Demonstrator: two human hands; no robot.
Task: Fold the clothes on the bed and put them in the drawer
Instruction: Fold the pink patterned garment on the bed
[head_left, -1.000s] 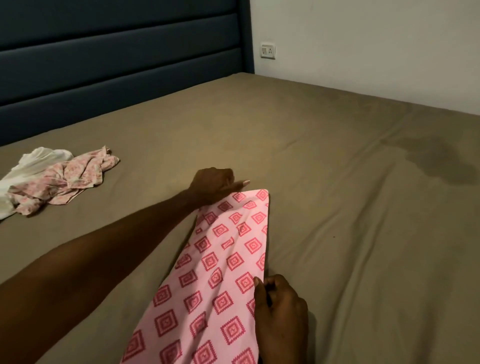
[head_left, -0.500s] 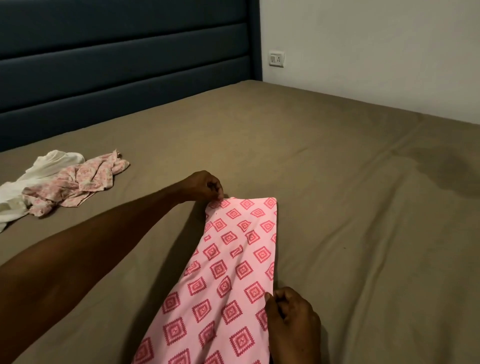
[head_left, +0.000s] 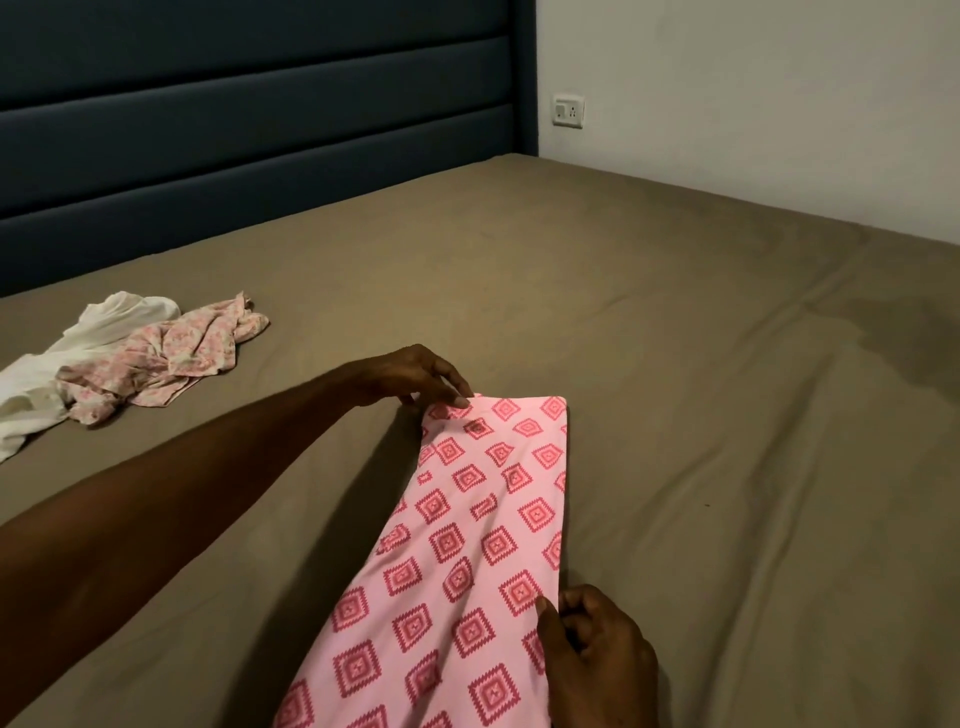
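On the olive-brown bed sheet (head_left: 675, 364), we are seeing a long pink cloth printed with red diamond shapes (head_left: 467, 545) lying flat in a narrow folded strip. We are watching the left hand (head_left: 410, 376) pinching the cloth's far left corner between its fingertips, while the right hand (head_left: 592, 649) is gripping the right edge nearer the camera, thumb on top. Well apart to the left, a crumpled floral garment (head_left: 171, 358) is lying against a white garment (head_left: 62, 374), near the dark blue padded headboard (head_left: 260, 130).
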